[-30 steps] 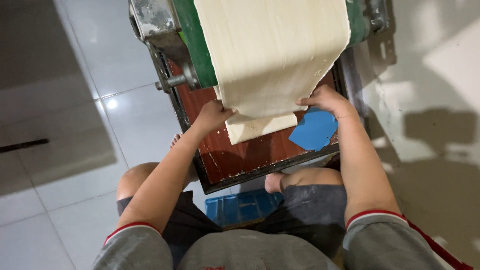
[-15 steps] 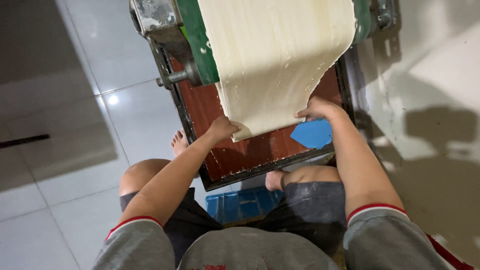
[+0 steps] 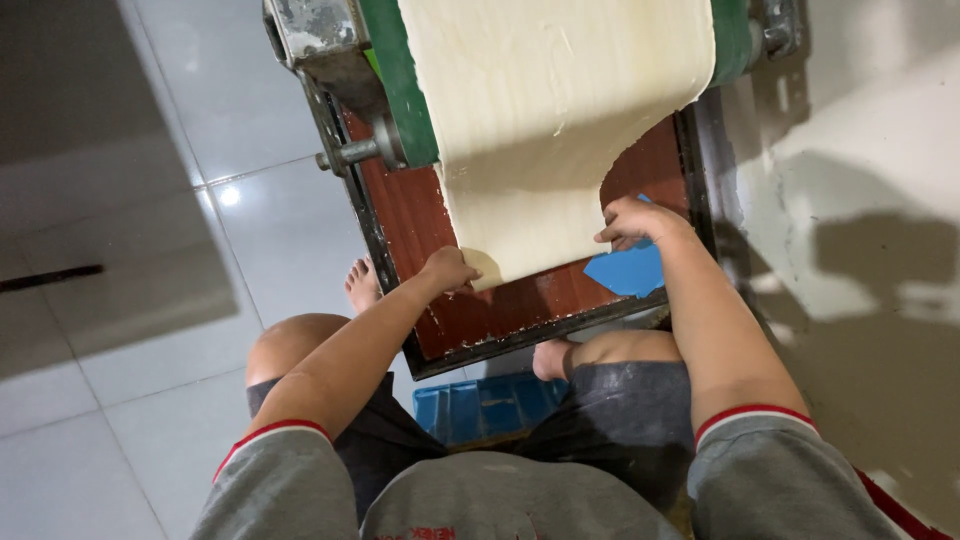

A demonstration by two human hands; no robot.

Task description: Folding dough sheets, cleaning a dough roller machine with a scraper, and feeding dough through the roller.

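Observation:
A wide cream sheet of dough hangs down from a green roller machine onto a reddish-brown tray. My left hand pinches the sheet's lower left corner. My right hand grips the sheet's lower right edge. Just under the right hand, a blue flat scraper-like piece lies on the tray.
The tray has a black metal rim. My bare knees and a foot are below it, above a blue plastic crate. White floor tiles spread left; a flour-dusted floor lies right.
The dough sheet has come down longer over the tray. Both hands have drawn its lower end toward me and moved lower in view; the folded tip seen a second ago is gone.

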